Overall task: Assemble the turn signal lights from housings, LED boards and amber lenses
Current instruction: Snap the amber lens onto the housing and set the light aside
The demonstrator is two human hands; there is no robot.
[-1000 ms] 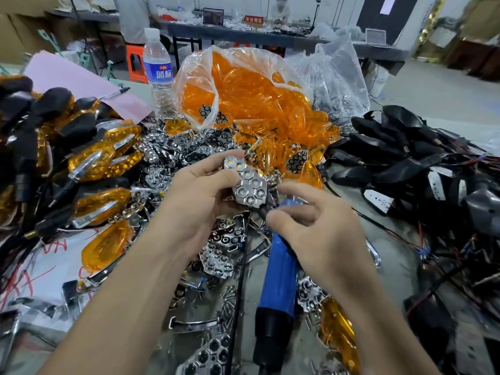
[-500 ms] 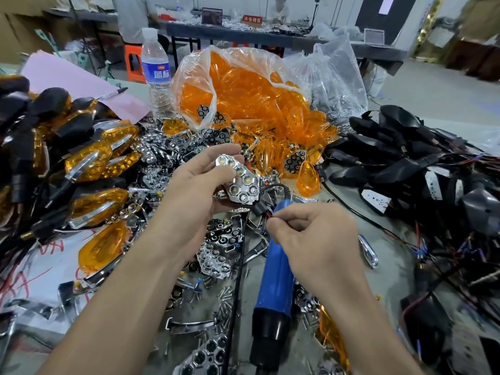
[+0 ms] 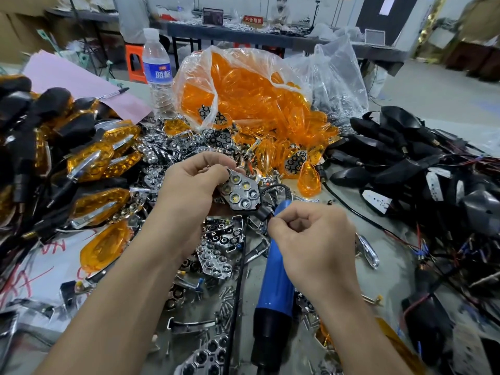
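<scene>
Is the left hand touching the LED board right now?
Touching. The head view shows the left hand holding the LED board, with the thumb on its upper left edge and fingers curled beneath it.

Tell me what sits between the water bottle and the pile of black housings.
In the head view, a clear bag spilling orange lenses fills that stretch, with a second clear bag at its right.

At centre frame our left grip (image 3: 189, 189) clasps the LED board (image 3: 241, 191); just lower right, our right grip (image 3: 308, 239) pinches its wire (image 3: 280, 187).
</scene>
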